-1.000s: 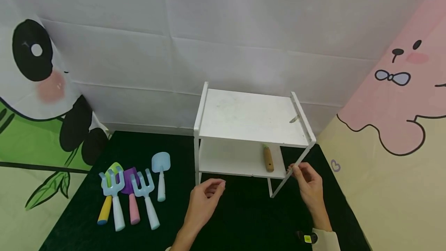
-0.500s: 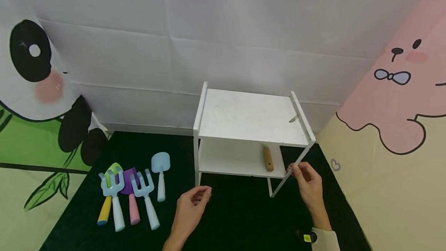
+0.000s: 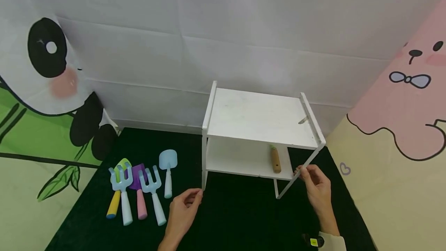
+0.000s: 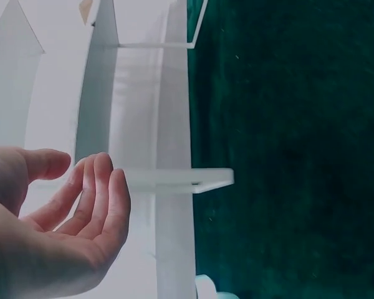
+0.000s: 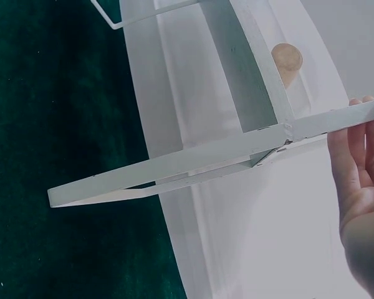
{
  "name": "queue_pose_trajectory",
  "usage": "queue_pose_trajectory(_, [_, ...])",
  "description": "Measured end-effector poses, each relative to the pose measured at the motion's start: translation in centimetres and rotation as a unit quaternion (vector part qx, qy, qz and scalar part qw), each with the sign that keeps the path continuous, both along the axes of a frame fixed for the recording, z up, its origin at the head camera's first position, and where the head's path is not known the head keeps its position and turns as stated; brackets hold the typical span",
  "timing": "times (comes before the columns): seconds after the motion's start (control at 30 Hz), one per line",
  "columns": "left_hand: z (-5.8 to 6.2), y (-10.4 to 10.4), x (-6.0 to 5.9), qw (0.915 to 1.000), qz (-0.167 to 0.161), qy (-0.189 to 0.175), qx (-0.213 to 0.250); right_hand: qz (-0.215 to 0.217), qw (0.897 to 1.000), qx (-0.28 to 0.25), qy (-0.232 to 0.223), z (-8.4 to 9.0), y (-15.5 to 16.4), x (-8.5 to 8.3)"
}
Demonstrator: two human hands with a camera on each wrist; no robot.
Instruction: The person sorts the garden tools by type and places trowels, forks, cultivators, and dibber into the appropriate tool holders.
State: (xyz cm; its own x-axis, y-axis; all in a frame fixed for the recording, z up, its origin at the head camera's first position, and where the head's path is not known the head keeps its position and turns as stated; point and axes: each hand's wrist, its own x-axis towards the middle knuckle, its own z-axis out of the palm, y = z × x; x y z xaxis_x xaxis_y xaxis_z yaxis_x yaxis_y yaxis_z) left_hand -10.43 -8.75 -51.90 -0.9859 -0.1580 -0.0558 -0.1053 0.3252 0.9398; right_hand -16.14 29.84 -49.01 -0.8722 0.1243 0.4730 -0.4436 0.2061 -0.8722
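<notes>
A white two-tier shelf rack (image 3: 258,117) stands at the back of the table. On its lower board lies a tool with a wooden handle (image 3: 275,160); its far end is hidden beneath the top board. My right hand (image 3: 316,187) grips the rack's right front leg (image 5: 174,156), fingers bent behind the bar. Beside the foot of the left front leg is my left hand (image 3: 182,210), fingers loosely bent and holding nothing. In the left wrist view a gap shows between the left thumb and fingertips (image 4: 103,165), which overlap the white leg (image 4: 199,179).
Left of the rack lie several toy garden tools: a light blue fork (image 3: 126,204), another light blue fork (image 3: 157,206), a purple shovel (image 3: 140,200) with a pink handle, a green shovel with a yellow handle (image 3: 113,204), and a light blue shovel (image 3: 168,162). A white cloth wall (image 3: 244,61) stands behind.
My left hand has moved left, from in front of the rack to beside its left front leg. The right hand keeps its grip. The head view has turned slightly left.
</notes>
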Motion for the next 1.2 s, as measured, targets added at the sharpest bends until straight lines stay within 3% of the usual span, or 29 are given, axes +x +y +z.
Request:
queue_pose_trajectory(0.23, [-1.0, -2.0, 0.4, 0.9990, 0.026, -0.031, -0.018, -0.005, 1.000, 0.022, -0.007, 0.3, -0.1, 0.0])
queue_pose_trajectory(0.53, [-2.0, -4.3, 0.8, 0.9937, 0.077, -0.070, -0.042, -0.006, 1.000, -0.001, -0.002, -0.1, 0.1, -0.2])
queue_pose_trajectory(0.73, [-2.7, -5.7, 1.1, 0.9899, 0.101, -0.076, -0.065, -0.006, 1.000, 0.005, -0.013, -0.2, -0.1, -0.1])
queue_pose_trajectory(1.03, [-3.9, -6.8, 1.4, 0.9770, 0.181, -0.072, -0.088, -0.004, 1.000, -0.001, -0.006, -0.1, -0.1, -0.2])
queue_pose_trajectory(1.2, [-4.4, -7.3, 1.3, 0.9735, 0.191, -0.078, -0.100, -0.005, 1.000, 0.001, -0.010, -0.1, 0.1, -0.1])
